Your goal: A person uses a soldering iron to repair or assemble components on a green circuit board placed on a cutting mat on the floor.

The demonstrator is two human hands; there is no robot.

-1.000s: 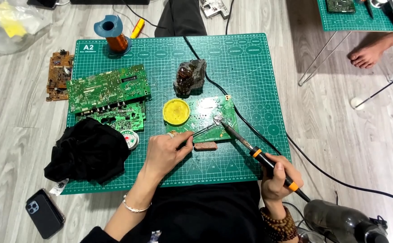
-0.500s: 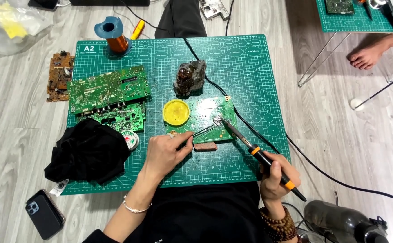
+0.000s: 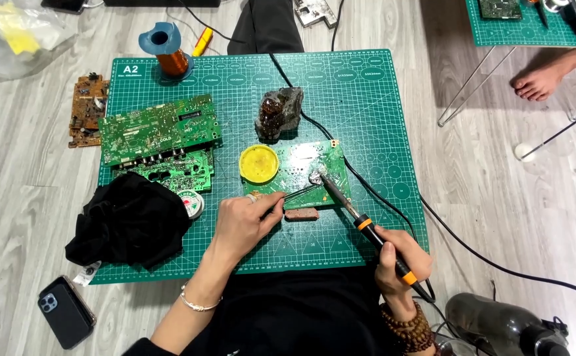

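Down on the green cutting mat (image 3: 367, 86), a small green circuit board (image 3: 301, 173) lies near its front edge, where the right hand (image 3: 399, 260), fingers wrapped around a soldering iron (image 3: 367, 231), aims its long axis up-left onto the board while the left hand (image 3: 243, 221) pinches tweezers (image 3: 298, 193) pointing right.

- Open green mat (image 3: 367, 99) far right of the small circuit board (image 3: 301, 173).
- Blocked left by stacked boards (image 3: 159, 132), black cloth (image 3: 130, 221).
- Cable (image 3: 380, 198) crossing right side; dark stand (image 3: 278, 113) just beyond.
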